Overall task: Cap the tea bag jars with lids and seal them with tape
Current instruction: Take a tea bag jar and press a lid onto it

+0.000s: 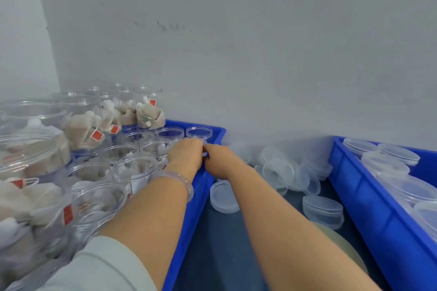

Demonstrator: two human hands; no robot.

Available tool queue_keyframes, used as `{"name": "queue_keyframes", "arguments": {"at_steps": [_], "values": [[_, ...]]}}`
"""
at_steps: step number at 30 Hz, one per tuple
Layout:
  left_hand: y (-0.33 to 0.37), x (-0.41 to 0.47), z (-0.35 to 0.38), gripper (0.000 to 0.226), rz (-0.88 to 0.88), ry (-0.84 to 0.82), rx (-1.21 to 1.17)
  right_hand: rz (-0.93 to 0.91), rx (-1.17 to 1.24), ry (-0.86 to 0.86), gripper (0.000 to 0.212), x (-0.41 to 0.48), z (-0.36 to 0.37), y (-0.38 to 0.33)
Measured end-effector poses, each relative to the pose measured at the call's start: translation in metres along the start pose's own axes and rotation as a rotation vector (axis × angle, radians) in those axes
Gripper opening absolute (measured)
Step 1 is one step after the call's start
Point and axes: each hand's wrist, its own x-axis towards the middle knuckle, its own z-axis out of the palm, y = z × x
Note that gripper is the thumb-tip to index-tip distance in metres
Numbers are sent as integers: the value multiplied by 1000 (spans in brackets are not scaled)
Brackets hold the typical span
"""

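Both hands meet just left of the middle of the frame, at the far right rim of the left crate [201, 186], a blue plastic bin. The left hand [186, 156] lies back-up over the rim with its fingers bent down and away from the camera. The right hand [220, 163] comes in from the lower right and touches it knuckle to knuckle. The fingers of both hands are hidden behind the hands themselves, so I cannot tell how wide they are or what, if anything, they hold. A clear bangle [176, 178] sits on the left wrist, and a pale sleeve [101, 267] fills the lower left corner.

The jars [94, 198] are clear, open at the top and packed close together in the left crate, from the lower left up to the frame's middle. Most hold tea bags [78, 130] with red tags, and some jars stand stacked on others at the left. Two at the crate's far corner, just above the hands, show only blue through them.

The lids [283, 172] are translucent discs lying loose in a heap on the dark surface [236, 243] between the two bins, right of centre. One lies flat just beside the right forearm. The right crate [378, 219], also blue, runs along the right edge and carries more translucent round pieces. A pale wall [260, 54] fills the upper half
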Motion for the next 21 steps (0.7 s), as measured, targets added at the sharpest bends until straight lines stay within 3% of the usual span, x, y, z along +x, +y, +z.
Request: {"name": "queue_keyframes", "arguments": {"at_steps": [5,8,10,12,15,18,21], "values": [[16,-3,-22,19,50,354,-41,4,171,172,44,-5,-11,5],[39,-9,-63,20,177,585,-189,-6,316,367,66,-6,-34,3],[59,-20,-84,20,291,652,-326,-43,395,566,52,-7,-53,5],[78,-27,-95,20,349,601,-484,12,465,658,46,-18,-69,13],[98,-32,-82,19,345,559,-789,142,700,640,49,-54,-61,41],[100,-36,-41,26,133,651,-1098,248,749,594,57,-94,-14,76],[87,-41,22,42,-34,232,-988,348,781,506,79,-130,36,94]]}}
